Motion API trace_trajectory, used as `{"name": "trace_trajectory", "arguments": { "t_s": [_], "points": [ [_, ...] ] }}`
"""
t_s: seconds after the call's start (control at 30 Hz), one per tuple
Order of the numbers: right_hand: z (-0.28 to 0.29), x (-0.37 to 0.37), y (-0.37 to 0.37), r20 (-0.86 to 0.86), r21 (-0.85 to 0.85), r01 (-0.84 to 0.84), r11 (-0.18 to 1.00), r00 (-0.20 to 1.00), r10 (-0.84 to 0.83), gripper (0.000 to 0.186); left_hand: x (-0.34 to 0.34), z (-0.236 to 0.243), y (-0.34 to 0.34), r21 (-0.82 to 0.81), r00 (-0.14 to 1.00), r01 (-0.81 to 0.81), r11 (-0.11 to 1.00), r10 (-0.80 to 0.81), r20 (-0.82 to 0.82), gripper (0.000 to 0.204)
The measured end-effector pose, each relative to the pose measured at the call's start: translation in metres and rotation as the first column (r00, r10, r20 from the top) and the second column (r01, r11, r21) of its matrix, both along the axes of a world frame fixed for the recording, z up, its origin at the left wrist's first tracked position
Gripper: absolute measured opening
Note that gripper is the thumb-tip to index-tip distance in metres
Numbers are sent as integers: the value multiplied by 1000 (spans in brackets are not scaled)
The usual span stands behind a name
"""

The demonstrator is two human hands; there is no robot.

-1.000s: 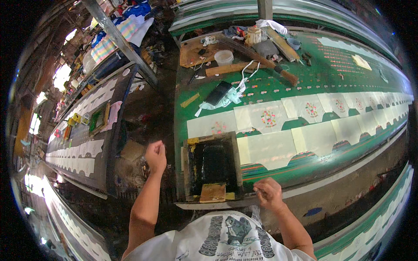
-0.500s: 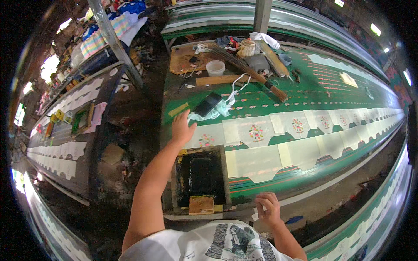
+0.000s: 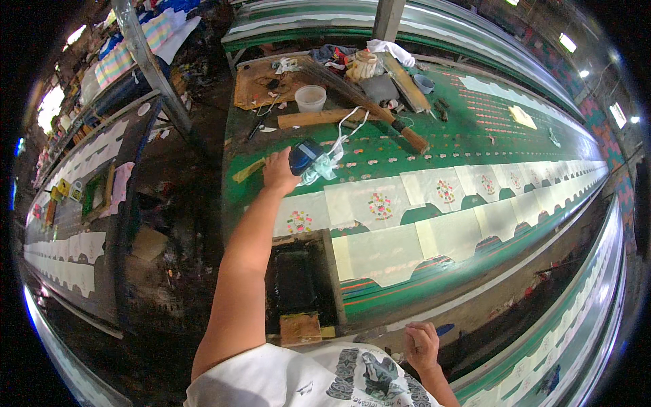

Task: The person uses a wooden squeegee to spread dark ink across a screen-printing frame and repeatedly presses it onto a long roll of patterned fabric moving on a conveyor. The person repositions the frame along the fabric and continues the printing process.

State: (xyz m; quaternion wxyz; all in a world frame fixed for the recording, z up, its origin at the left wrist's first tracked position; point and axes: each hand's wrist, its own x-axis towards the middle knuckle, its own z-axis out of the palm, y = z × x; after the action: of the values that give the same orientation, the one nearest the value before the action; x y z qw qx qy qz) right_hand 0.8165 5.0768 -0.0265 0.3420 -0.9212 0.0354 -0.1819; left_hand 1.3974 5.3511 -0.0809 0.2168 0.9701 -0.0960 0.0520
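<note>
My left hand (image 3: 278,173) stretches over the green print table and grips the left end of a dark phone (image 3: 306,154), whose screen is lit. A pale aqua cloth with white straps (image 3: 321,169) lies beside the phone. Below my forearm is a wood-framed screen (image 3: 334,285) with dark ink and a wooden piece (image 3: 300,328) at its near end. My right hand (image 3: 420,344) hangs curled by the table's front edge; what it holds, if anything, is hidden. Rows of cream fabric panels (image 3: 380,261), some with colourful prints (image 3: 380,203), run along the table.
A clear tub (image 3: 310,99), wooden plank (image 3: 291,120), straw broom (image 3: 410,136) and rags (image 3: 390,51) occupy the back. A second table (image 3: 108,271) stands left across a dark aisle, near a metal post (image 3: 152,74). Another table (image 3: 580,319) runs along the lower right.
My left hand has reached forward and right onto the phone, which has shifted slightly and now shows a lit screen. My right hand stays curled near the front edge. The view has shifted.
</note>
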Motion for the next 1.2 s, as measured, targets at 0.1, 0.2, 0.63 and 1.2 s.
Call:
{"name": "trace_trajectory", "arguments": {
  "t_s": [0.1, 0.2, 0.63, 1.2],
  "points": [
    [4, 16, 2, 59, 6, -41, 999, 997, 41, 39, -3, -3, -3, -4, 999, 20, 1000, -20, 37, 112],
    [8, 21, 2, 63, -7, -45, 999, 997, 46, 39, -1, -9, 0, -13, 999, 54, 998, -54, 0, 110],
    [-15, 18, 39, 50, 38, -179, 983, 983, 177, 28, -86, 23, 116, -251, 941, 113, 962, -22, 338, 35],
    [32, 121, 195, 26, -152, -752, 641, 646, 763, 31, -379, 117, 135, -629, 847, 502, 594, -191, 496, 13]
  ]
}}
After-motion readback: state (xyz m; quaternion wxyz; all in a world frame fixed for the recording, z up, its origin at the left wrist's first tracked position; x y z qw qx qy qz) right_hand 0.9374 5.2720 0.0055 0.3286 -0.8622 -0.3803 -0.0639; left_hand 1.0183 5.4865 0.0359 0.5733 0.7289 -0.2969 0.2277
